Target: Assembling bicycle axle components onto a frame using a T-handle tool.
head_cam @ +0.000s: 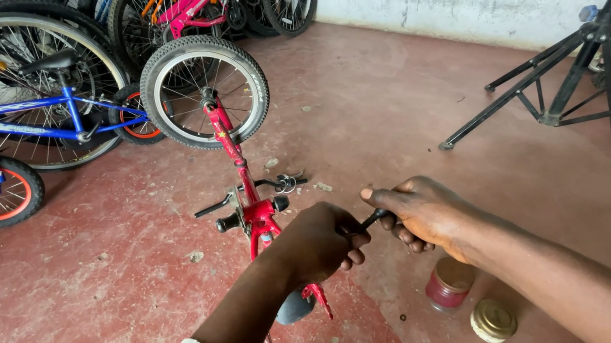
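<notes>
The small red bike (246,195) lies on the floor (100,285), its long axis running straight away from the person, wheel (204,90) at the far end. Both hands are at its near end: the left hand (323,241) is closed over the frame, and the right hand (421,215), just beside it, grips a dark tool (372,220). A red tin (448,285) and its gold lid (493,320) sit near the bike, under the right forearm.

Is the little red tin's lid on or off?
Off. The red tin stands open, and its gold lid lies beside it on the floor.
</notes>
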